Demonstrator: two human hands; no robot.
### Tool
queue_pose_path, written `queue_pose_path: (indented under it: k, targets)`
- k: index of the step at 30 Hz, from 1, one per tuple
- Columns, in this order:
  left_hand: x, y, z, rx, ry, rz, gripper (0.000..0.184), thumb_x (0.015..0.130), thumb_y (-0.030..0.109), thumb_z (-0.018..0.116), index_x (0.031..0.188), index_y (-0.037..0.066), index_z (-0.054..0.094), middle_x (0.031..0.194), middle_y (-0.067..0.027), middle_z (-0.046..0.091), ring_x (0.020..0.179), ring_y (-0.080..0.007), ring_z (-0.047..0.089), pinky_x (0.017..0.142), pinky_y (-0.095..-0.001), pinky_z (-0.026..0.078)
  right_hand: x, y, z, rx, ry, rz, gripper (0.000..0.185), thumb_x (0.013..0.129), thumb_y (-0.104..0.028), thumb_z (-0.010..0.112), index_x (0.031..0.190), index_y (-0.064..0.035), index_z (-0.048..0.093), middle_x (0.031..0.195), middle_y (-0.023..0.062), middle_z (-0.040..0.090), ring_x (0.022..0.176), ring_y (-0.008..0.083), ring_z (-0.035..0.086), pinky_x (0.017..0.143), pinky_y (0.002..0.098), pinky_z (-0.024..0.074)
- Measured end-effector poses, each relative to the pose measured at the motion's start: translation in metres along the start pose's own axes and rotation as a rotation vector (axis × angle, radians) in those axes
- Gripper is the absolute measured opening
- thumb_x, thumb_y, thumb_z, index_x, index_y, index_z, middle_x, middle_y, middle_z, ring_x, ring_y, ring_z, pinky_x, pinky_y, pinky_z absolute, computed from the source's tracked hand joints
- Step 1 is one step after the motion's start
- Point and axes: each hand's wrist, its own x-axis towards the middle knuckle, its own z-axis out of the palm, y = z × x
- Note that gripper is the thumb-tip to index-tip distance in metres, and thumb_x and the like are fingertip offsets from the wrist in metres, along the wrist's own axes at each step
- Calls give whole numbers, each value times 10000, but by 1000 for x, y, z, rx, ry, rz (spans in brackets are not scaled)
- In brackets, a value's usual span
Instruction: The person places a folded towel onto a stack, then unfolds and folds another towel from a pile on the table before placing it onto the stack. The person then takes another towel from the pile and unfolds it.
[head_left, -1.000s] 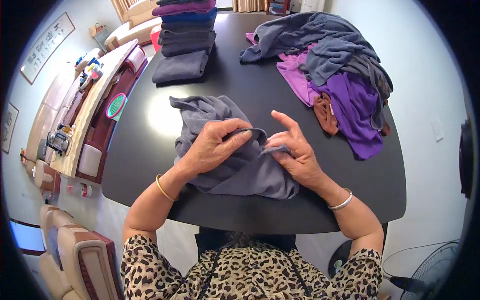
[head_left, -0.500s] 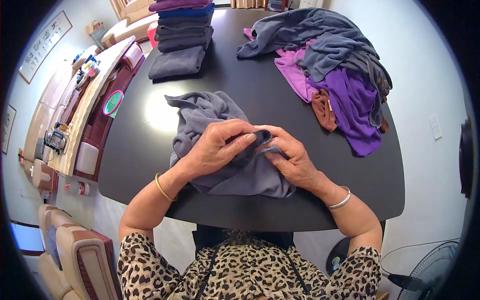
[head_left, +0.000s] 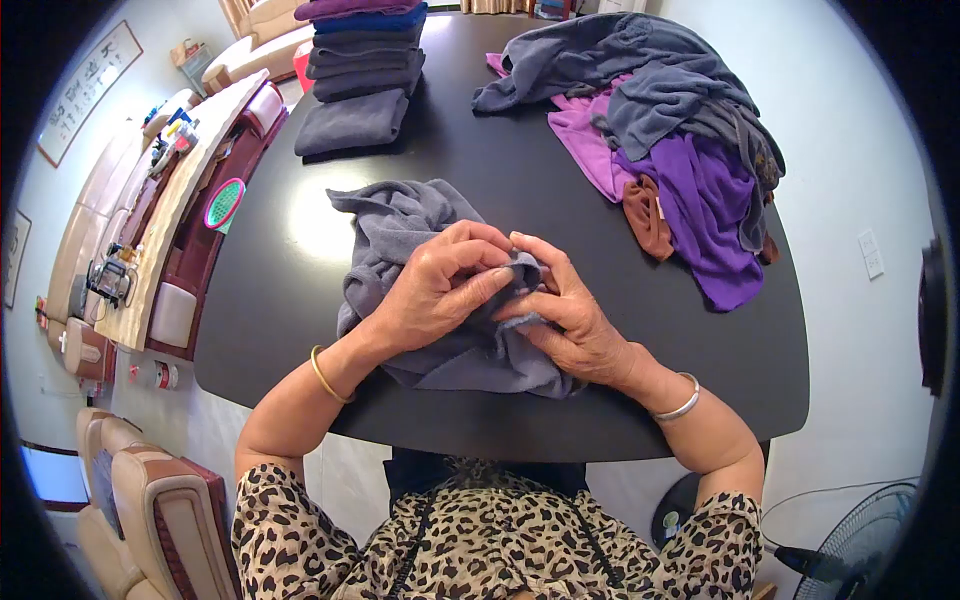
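Note:
A crumpled grey towel [head_left: 400,220] lies near the front edge of the dark table, bunched up under both hands. My left hand [head_left: 440,285] pinches a rolled part of its hem between thumb and fingers. Close beside it, my right hand [head_left: 570,315] grips another part of the towel's edge, with thumb and fingers curled around the cloth and the index finger raised near the left fingertips. The fingers cover part of the edge between the two hands.
Folded towels [head_left: 355,120] in grey, blue and purple form a stack at the back left of the table [head_left: 270,330]. A loose heap of grey, pink, brown and purple cloths [head_left: 690,200] lies at the back right. A fan [head_left: 860,545] stands at lower right.
My right hand has shifted slightly left along the towel edge, and its index finger has lifted. The left hand keeps its pinch in nearly the same place.

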Motion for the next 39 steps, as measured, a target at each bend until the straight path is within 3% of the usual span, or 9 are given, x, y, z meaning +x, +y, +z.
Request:
queue_pose_path:
  k: [7, 12, 19, 22, 24, 25, 27, 30, 39]
  targets:
    - [2, 4, 0, 102, -3, 46, 147, 923, 122, 595, 954, -18, 629, 942, -59, 593, 801, -107, 540, 673, -243, 436, 3, -2, -5, 86, 112, 97, 160, 841, 14, 600, 991, 2, 654, 1326, 164, 450, 1194, 295, 502, 1006, 365, 400]
    - [2, 6, 2, 16, 35, -49, 125, 906, 96, 609, 932, -27, 615, 741, -45, 561, 672, -96, 500, 608, -262, 426, 3, -2, -6, 50, 159, 119, 168, 840, 21, 596, 998, 8, 651, 1294, 158, 487, 1169, 294, 528, 979, 355, 424]
    - [2, 10, -2, -12, -19, -83, 130, 911, 103, 611, 957, -18, 601, 729, -22, 532, 679, -70, 478, 609, -241, 416, 2, 0, -7, 51, 188, 126, 157, 848, 13, 593, 997, 10, 643, 1131, 137, 607, 1052, 271, 596, 919, 330, 453]
    - [1, 9, -3, -94, -53, -142, 155, 861, 95, 663, 960, -4, 596, 759, -49, 566, 687, -110, 524, 626, -263, 434, 3, -3, -12, 20, 262, 154, 148, 862, 7, 582, 999, 19, 636, 1096, 134, 627, 1021, 267, 610, 894, 321, 462]
    - [2, 7, -4, 266, -30, 121, 240, 757, 44, 723, 960, 10, 600, 803, -62, 585, 731, -160, 577, 650, -274, 444, 4, 2, -19, -38, 332, 140, 153, 885, 0, 564, 1020, 42, 624, 1117, 131, 626, 1017, 228, 608, 895, 301, 456]
    - [2, 7, -5, 267, -30, 121, 240, 757, 44, 723, 960, 10, 600, 803, -62, 585, 731, -160, 577, 650, -274, 444, 3, 5, -22, -38, 332, 140, 153, 885, 0, 564, 1020, 42, 624, 1117, 131, 626, 1017, 228, 608, 895, 301, 456]
    - [1, 6, -6, 387, 6, 146, 295, 689, 13, 723, 956, 16, 599, 839, -110, 592, 753, -258, 598, 671, -329, 468, 4, 8, -28, 48, 464, 172, 169, 899, -16, 566, 1046, 48, 617, 1125, 117, 630, 1021, 191, 599, 917, 282, 440]
    - [1, 6, -14, 544, 16, 134, 265, 683, 0, 696, 929, 22, 599, 860, -120, 594, 780, -297, 602, 675, -364, 478, 3, 14, -42, 19, 545, 200, 233, 922, -36, 551, 1138, 27, 609, 1129, 79, 638, 1045, 151, 572, 943, 269, 419]
    - [4, -3, -32, 728, 158, 70, 198, 726, 1, 648, 922, 12, 621, 831, -135, 622, 710, -296, 620, 650, -356, 494, 1, 39, -64, 234, 862, 245, 241, 950, -72, 542, 1152, 28, 629, 1096, 40, 644, 1020, 106, 563, 943, 239, 408]
